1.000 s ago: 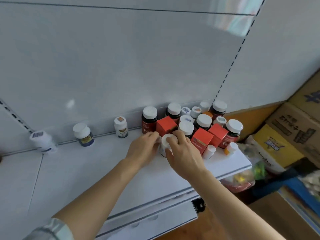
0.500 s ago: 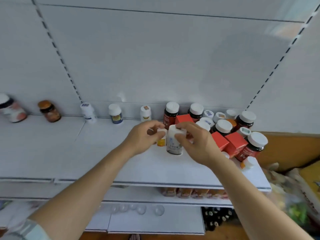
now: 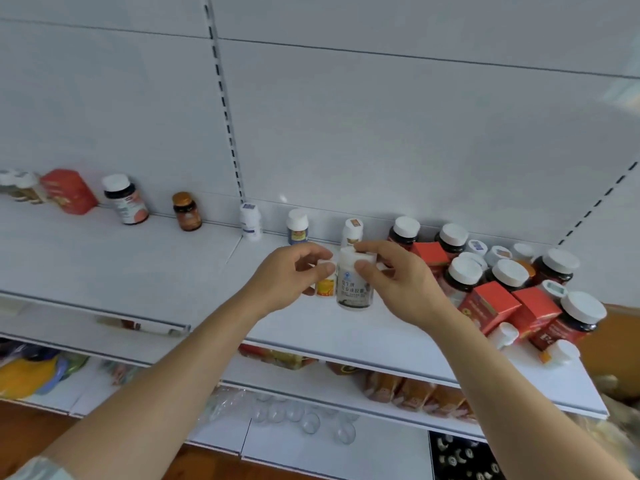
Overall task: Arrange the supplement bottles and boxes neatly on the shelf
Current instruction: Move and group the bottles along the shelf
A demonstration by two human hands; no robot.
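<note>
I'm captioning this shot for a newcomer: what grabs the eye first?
Two hands mid-shelf: the right hand grips a white bottle, the left hand a small yellow-labelled bottle. At right sits a jumbled cluster of red boxes and white-capped bottles.

White metal back panel (image 3: pixel 381 133) with slotted upright strips (image 3: pixel 225 98). Below, lower white shelves (image 3: pixel 311 441) holding packaged goods and clear plastic domes. Brown wooden floor (image 3: pixel 31 424) at bottom left. Soft, even light.

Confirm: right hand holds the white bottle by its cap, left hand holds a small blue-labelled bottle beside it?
Not quite. In the head view the small bottle in the left hand has a yellow-orange label, not blue. The right hand does grip the white bottle by its cap.
</note>
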